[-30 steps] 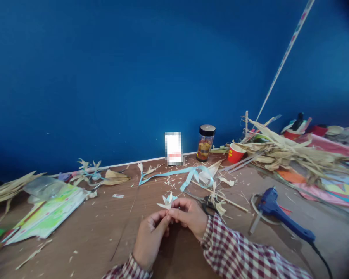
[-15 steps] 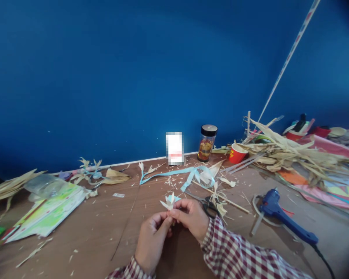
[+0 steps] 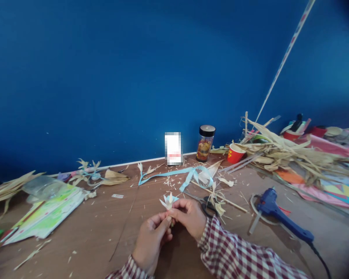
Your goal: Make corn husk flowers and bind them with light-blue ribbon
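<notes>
A small pale flower (image 3: 168, 202), apparently of corn husk, stands up from the fingertips of both hands, its petals spread and a bit of light blue showing behind it. My left hand (image 3: 152, 236) pinches its base from below. Pressed against the same base are the thumb and fingers of my right hand (image 3: 189, 217). The fingers hide the lower end of the flower. Just beyond my right hand lie dark-handled scissors (image 3: 208, 207), partly covered by husk pieces. A light blue ribbon (image 3: 163, 173) stretches across the table farther back.
On the right rests a blue glue gun (image 3: 282, 217) with its cord. A husk pile (image 3: 293, 151), a red paper cup (image 3: 235, 154) and a lidded jar (image 3: 205, 145) stand along the back. A painted sheet (image 3: 46, 215) and clear plastic (image 3: 46, 186) lie left.
The flower has turned slightly between my fingers, and its petals look more gathered. Both hands keep their pinch in nearly the same spot. The whole view has shifted a little.
</notes>
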Available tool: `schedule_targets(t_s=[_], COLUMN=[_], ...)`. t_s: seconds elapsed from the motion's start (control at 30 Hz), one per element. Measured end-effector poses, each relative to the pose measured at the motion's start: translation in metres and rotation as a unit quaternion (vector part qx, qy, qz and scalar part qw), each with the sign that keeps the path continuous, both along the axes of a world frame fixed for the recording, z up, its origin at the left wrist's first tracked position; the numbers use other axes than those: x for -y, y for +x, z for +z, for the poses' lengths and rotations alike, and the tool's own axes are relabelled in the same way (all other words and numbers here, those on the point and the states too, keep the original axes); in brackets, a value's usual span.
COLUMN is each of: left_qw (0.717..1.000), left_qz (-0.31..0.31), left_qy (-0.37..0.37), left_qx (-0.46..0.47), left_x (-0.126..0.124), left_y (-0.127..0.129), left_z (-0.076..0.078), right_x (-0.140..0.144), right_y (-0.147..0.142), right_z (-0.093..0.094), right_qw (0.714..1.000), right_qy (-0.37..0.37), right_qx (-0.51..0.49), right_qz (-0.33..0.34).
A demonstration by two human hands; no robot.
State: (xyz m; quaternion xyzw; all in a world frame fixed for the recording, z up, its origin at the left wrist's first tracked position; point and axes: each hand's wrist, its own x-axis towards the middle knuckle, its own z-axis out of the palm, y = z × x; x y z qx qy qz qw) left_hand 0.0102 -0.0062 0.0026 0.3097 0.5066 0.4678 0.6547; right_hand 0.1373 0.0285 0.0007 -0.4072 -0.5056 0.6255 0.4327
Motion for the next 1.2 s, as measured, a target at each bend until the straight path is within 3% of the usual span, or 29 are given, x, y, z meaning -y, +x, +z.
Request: schedule_targets(t_s=[0.23,0.5,0.87,1.07,1.2], left_qw=[1.0,0.991,0.962,0.993,0.998], left_qz=[-0.018,-0.045,-0.047,-0.057,0.009], left_qy=[-0.013,0.051,0.151,0.053,0.011], left_qx=[0.003,-0.114,-0.22,-0.088,-0.067], left_x=[0.001,-0.002,0.004,0.0,0.001], left_y=[-0.003,-0.004,-0.001,-0.002,-0.003], left_z=[0.005,-0.002,0.007,0.002,0.003], right_x=[-0.006,-0.006,-0.006,-0.007,-0.005], right_y=[0.002,0.002,0.002,0.002,0.002], right_z=[-0.002,-0.001,-0.005,-0.001,0.004], right_qw=[0.993,0.994,0.998,0.995,0.994], right_qy=[-0.102,-0.088,-0.061,-0.075,-0.085], right_qx=[-0.062,-0.069,-0.033,-0.063,-0.071], right_qz=[0.018,0.011,0.007,0.005,0.007])
